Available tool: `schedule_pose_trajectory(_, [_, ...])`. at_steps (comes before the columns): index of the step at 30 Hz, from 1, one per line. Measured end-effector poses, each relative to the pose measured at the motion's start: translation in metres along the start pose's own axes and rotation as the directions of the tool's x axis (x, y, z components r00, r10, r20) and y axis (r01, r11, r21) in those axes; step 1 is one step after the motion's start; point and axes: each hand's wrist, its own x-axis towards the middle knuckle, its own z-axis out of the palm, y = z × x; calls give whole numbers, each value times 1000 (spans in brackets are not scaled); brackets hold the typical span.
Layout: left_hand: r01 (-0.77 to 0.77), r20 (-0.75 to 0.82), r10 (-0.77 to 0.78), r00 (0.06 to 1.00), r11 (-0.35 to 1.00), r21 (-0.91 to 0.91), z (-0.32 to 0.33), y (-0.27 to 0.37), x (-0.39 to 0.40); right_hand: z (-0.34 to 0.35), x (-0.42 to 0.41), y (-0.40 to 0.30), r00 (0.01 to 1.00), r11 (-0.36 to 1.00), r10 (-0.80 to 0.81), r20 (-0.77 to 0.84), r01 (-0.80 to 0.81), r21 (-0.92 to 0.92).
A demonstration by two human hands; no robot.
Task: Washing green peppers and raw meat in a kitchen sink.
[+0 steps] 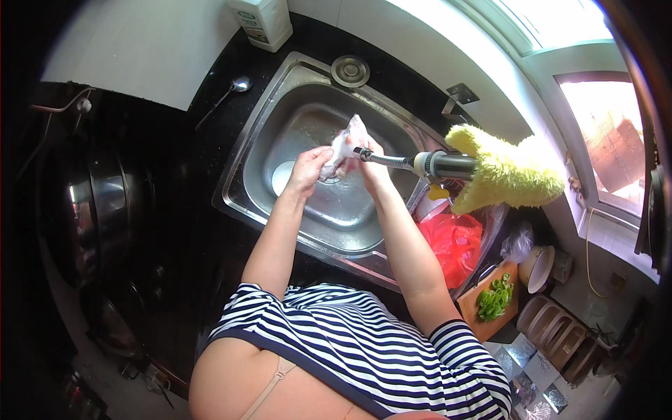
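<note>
Over the stainless steel sink, my two hands hold a limp piece of raw meat or fish, whitish-grey with pink parts. My left hand pinches its left edge between thumb and fingers. On the other side, my right hand grips it, its fingers partly hidden by the tap's flexible metal spout. The spout's end is right at the piece; whether water runs from it I cannot tell. A white round dish or disc lies in the basin beside my left wrist. Below the piece, the drain is mostly covered.
A yellow plush cover wraps the tap. Right of the basin lies a red plastic bag, then a cutting board with chopped green peppers. A sink strainer, a spoon and a white bottle sit behind and left.
</note>
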Motion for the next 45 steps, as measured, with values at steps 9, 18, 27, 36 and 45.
schedule_pose_trajectory(9, [-24,57,22,998,999,33,19,11,5,-2,-7,14,954,949,246,168,-273,160])
schedule_pose_trajectory(18, [-19,-164,107,981,886,462,25,-1,12,14,5,12,995,928,97,-32,-79,364])
schedule_pose_trajectory(27, [-85,-95,112,989,964,252,35,3,-17,1,18,16,984,896,107,-144,-32,444])
schedule_pose_trajectory(36, [-200,-70,241,968,910,363,24,-12,-12,-6,2,8,989,970,83,-123,-51,238])
schedule_pose_trajectory(45, [-56,-331,234,914,882,468,27,-25,8,7,-21,18,988,997,78,-135,-77,13])
